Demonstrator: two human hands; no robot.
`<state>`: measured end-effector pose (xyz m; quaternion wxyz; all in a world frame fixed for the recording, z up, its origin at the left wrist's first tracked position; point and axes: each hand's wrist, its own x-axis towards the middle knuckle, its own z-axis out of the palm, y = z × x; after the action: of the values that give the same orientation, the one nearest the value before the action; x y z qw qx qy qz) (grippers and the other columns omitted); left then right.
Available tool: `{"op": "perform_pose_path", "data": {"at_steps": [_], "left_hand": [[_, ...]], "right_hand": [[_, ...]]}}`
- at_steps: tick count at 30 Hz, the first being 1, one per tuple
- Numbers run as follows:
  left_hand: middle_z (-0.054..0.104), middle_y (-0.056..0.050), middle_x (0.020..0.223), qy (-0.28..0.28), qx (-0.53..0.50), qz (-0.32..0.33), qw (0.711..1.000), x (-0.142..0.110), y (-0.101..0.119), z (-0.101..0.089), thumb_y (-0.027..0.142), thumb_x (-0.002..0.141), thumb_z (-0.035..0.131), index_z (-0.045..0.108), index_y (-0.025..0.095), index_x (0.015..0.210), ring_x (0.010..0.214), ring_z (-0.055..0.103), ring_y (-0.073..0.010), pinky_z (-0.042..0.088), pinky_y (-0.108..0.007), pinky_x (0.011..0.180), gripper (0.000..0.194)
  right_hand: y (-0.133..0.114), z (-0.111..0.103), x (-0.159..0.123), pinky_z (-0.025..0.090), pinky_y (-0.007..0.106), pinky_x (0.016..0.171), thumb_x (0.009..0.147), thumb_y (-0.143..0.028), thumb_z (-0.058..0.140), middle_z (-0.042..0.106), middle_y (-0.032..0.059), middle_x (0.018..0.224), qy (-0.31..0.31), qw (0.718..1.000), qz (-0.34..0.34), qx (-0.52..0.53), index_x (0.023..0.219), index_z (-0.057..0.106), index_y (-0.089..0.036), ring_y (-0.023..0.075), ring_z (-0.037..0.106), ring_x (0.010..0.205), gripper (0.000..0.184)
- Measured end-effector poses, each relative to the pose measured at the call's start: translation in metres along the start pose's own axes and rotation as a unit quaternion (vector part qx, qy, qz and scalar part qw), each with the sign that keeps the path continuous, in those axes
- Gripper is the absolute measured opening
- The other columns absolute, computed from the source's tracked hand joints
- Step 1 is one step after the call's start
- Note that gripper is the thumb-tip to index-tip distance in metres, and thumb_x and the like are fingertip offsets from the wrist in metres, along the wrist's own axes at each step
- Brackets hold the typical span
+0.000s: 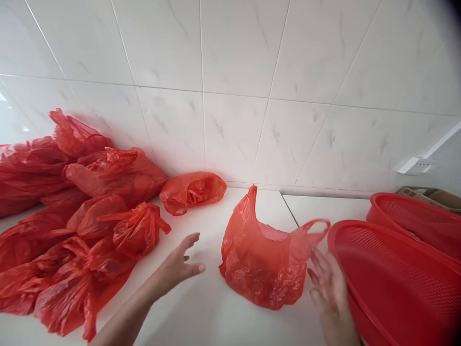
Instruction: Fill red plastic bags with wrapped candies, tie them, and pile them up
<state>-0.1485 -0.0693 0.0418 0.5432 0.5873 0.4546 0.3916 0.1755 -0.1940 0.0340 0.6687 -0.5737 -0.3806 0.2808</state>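
A red plastic bag (264, 269) stands on the white counter with its mouth open and its two handles up. Something darker shows through its lower part, but I cannot make out what. My left hand (180, 264) hovers to the left of the bag, fingers and thumb apart, holding nothing. Close to the bag's right side is my right hand (327, 283), palm turned inward with the fingers spread. Its fingertips are near the right handle; whether they touch the bag I cannot tell.
Several filled, mostly knotted red bags (90, 254) are heaped on the left. A flatter red bag (198, 190) lies against the tiled wall (234, 134). Red perforated baskets (389, 274) stand on the right, with a cardboard box (432, 194) behind and a wall socket (418, 166) above.
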Motion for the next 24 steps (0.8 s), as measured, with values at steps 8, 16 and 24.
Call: {"op": "perform_pose_path", "data": {"at_steps": [8,16,24], "left_hand": [[0.069,-0.011,0.100,-0.099,-0.136,0.027,0.985,0.026,0.000,0.088,0.031,0.064,0.078,0.068,0.019,0.098,0.096,0.062,-0.0301,0.049,-0.037,0.078,0.037],[0.060,0.000,0.074,0.094,-0.195,0.023,0.976,0.055,0.002,0.092,0.047,0.080,0.058,0.058,0.019,0.080,0.066,0.053,-0.0142,0.041,-0.024,0.060,0.028],[0.060,-0.003,0.102,0.191,-0.141,0.058,0.970,0.030,0.019,0.083,0.033,0.079,0.064,0.059,0.023,0.100,0.092,0.055,-0.0174,0.044,-0.028,0.078,0.024]], "right_hand": [[0.028,0.037,0.024,0.052,0.039,0.084,0.069,-0.043,0.072,0.067,0.0083,0.108,-0.127,0.983,0.131,-0.020,0.111,0.058,-0.021,0.0280,0.062,0.100,0.049],[0.024,0.052,0.066,0.054,0.036,0.078,0.072,-0.045,0.070,0.068,0.0025,0.107,-0.025,0.957,0.177,0.229,0.104,0.062,-0.025,0.0240,0.065,0.097,0.038],[0.036,0.041,0.069,0.051,0.036,0.086,0.070,-0.042,0.072,0.067,0.0054,0.113,-0.088,0.960,0.165,0.208,0.109,0.065,-0.024,0.0249,0.061,0.105,0.044]]}}
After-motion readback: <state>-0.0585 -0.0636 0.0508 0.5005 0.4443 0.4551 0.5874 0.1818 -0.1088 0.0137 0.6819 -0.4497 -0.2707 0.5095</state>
